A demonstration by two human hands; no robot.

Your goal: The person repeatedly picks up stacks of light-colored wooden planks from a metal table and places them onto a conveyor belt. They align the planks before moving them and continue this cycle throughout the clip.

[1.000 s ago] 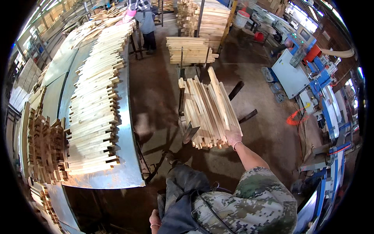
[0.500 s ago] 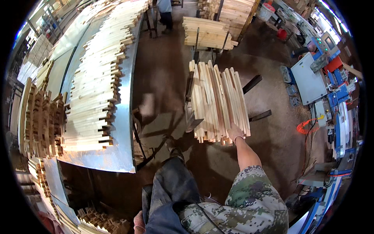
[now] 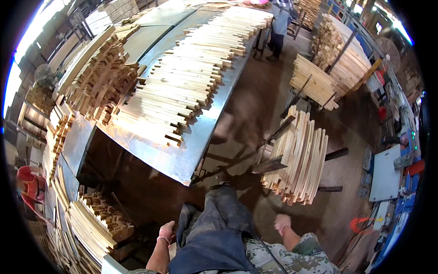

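My left hand point(image 3: 167, 231), in a pale pinkish glove, hangs beside the dark apron point(image 3: 214, 228) with its fingers curled in and nothing seen in them. On the other side my right hand point(image 3: 282, 223) is loosely closed and holds nothing visible. It is nearest to a stack of pale wooden strips point(image 3: 299, 160), a little short of its near end and not touching it. Dark metal arms point(image 3: 270, 165) support and flank that stack. Ahead to the left, a long row of wooden strips point(image 3: 182, 77) lies side by side on a metal-topped table point(image 3: 185, 166).
More stacked wood point(image 3: 315, 82) stands beyond the near stack. At left are piled wood blocks point(image 3: 98, 73) and bundled strips point(image 3: 91, 228). A person in red point(image 3: 32, 187) is at far left; another person point(image 3: 278, 29) stands beyond the table. Blue machinery point(image 3: 404, 196) lines the right.
My right hand has left the end of the strip stack and drawn back toward my body. My view has turned left, and my left hand has come further into sight.
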